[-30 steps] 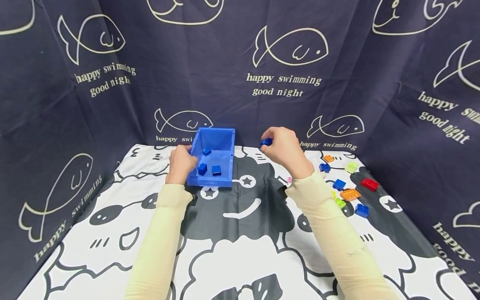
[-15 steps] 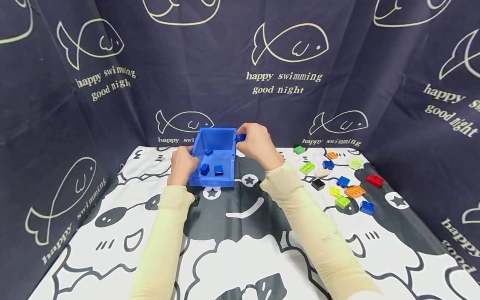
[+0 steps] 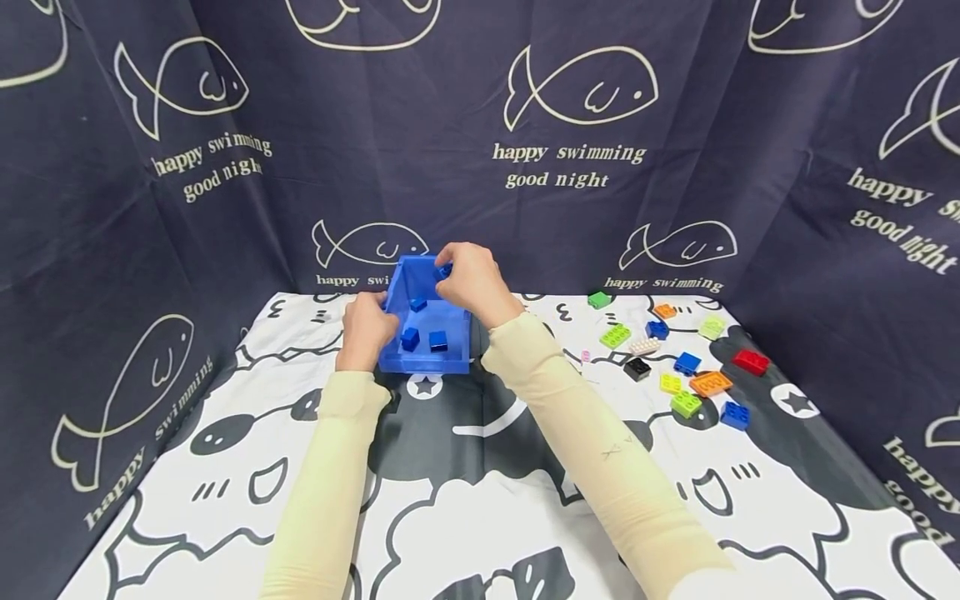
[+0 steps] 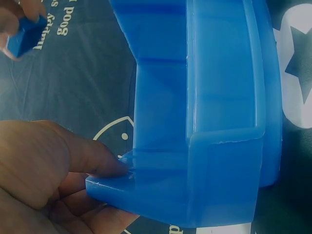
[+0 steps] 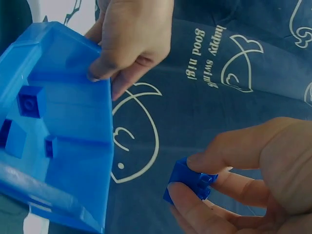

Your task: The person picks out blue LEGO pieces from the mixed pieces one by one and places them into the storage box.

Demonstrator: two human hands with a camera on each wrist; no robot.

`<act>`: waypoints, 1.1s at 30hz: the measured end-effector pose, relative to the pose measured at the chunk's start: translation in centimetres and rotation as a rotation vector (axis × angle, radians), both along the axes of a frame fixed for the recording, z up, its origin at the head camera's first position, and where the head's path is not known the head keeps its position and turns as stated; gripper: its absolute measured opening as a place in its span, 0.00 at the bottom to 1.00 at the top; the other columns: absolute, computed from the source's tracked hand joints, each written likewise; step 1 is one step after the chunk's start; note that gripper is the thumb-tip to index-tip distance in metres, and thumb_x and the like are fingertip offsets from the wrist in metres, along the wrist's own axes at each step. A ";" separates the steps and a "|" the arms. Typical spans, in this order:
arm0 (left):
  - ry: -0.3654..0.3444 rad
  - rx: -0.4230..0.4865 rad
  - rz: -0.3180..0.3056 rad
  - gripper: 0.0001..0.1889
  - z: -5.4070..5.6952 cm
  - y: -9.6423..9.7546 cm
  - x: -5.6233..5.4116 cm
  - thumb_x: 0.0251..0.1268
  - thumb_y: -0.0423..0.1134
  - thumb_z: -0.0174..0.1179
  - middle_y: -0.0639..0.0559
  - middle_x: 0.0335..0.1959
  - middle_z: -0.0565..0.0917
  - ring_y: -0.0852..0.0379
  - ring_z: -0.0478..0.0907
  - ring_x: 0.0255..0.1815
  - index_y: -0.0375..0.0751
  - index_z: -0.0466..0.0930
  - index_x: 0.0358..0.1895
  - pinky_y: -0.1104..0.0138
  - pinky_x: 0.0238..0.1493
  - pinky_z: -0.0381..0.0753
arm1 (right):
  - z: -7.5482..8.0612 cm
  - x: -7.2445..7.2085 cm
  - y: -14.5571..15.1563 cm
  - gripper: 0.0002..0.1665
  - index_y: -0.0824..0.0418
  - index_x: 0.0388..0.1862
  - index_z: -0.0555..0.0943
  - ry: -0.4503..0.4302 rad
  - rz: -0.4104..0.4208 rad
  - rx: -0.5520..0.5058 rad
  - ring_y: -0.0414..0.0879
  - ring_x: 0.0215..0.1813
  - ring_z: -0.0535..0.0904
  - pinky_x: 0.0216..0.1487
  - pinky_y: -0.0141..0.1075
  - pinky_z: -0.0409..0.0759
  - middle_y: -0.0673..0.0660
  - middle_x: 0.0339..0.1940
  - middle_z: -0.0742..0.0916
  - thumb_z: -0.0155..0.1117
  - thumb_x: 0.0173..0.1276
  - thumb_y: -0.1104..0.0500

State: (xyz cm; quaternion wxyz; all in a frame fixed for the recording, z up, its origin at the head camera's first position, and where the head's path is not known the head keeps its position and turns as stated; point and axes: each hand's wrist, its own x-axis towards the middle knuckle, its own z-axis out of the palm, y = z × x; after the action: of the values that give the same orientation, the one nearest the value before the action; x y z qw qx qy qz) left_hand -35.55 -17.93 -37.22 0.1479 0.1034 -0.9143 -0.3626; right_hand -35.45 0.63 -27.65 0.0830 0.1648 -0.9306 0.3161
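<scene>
A blue plastic bin [image 3: 431, 365] stands at the back of the cloth, with three blue bricks inside, among them a square one [image 3: 438, 340]. My left hand [image 3: 367, 331] grips the bin's left wall, thumb inside and fingers outside, as the left wrist view shows. Above the bin's right part, my right hand [image 3: 474, 282] pinches a blue toy brick [image 5: 183, 178] between thumb and fingers. In the right wrist view the brick's studs point toward the palm. From the head view most of that brick is hidden behind the fingers.
On the right lie several loose bricks: a red one [image 3: 751, 362], an orange one [image 3: 710, 383], a black one [image 3: 637, 368], a green one [image 3: 598, 300] and blue ones such as the nearest [image 3: 735, 415]. A dark fish-print curtain [image 3: 570, 225] hangs right behind the bin.
My right hand has moved left with the blue brick, from beyond the bin's right side to above it. My left hand keeps its grip on the bin, which stays in place.
</scene>
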 end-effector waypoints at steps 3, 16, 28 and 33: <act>-0.004 0.003 0.001 0.30 0.0 -0.1 0.0 0.61 0.31 0.58 0.32 0.64 0.81 0.34 0.80 0.62 0.35 0.76 0.70 0.44 0.61 0.79 | -0.3 -0.4 -0.9 0.20 0.58 0.54 0.86 -0.011 0.004 0.008 0.51 0.46 0.82 0.49 0.44 0.85 0.56 0.54 0.88 0.70 0.62 0.64; -0.011 -0.003 0.001 0.30 -0.5 -0.3 -0.1 0.60 0.32 0.58 0.33 0.60 0.84 0.36 0.83 0.54 0.39 0.78 0.69 0.47 0.56 0.81 | -2.0 -1.8 -3.8 0.20 0.59 0.54 0.87 -0.040 0.019 0.093 0.50 0.48 0.83 0.51 0.42 0.83 0.55 0.52 0.89 0.70 0.60 0.65; 0.020 -0.020 -0.003 0.29 -0.3 -0.1 0.0 0.58 0.32 0.58 0.34 0.57 0.85 0.35 0.83 0.56 0.39 0.80 0.68 0.46 0.57 0.80 | -3.8 -2.6 -4.2 0.11 0.60 0.40 0.85 0.021 -0.006 0.137 0.50 0.40 0.82 0.42 0.40 0.81 0.55 0.38 0.87 0.73 0.57 0.63; 0.024 -0.022 -0.009 0.30 0.0 -0.2 0.0 0.59 0.32 0.58 0.33 0.60 0.84 0.34 0.82 0.59 0.37 0.79 0.69 0.46 0.59 0.80 | -4.1 -2.7 -4.2 0.15 0.62 0.45 0.86 0.001 -0.017 0.143 0.51 0.44 0.83 0.48 0.42 0.83 0.56 0.42 0.88 0.75 0.59 0.62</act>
State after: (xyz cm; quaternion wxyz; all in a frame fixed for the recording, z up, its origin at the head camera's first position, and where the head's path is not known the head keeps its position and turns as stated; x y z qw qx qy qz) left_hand -35.56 -18.13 -37.25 0.1585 0.0932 -0.9168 -0.3544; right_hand -38.12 -3.56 -31.78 0.0742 0.1625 -0.9521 0.2482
